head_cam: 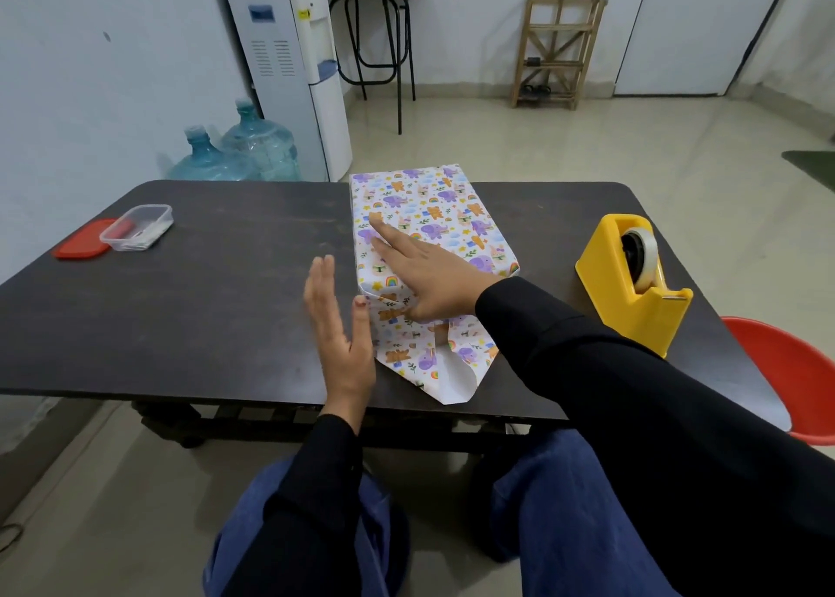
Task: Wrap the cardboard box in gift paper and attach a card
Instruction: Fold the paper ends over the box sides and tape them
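A box wrapped in white gift paper with purple elephants and orange bears [433,207] lies lengthwise in the middle of the dark table [203,280]. My right hand [424,275] lies flat on its top with straight fingers, its thumb on the near end. The near end's paper [433,361] spreads out on the table as a folded pointed flap showing its white underside. My left hand [336,329] stands edge-on with straight fingers just left of the box's near corner, its thumb close to the paper. No card is in view.
A yellow tape dispenser [632,280] stands at the table's right. A clear plastic container [135,228] sits beside its red lid [81,241] at the left. A red chair [790,379] is at the right edge. Water bottles [239,153] stand on the floor behind.
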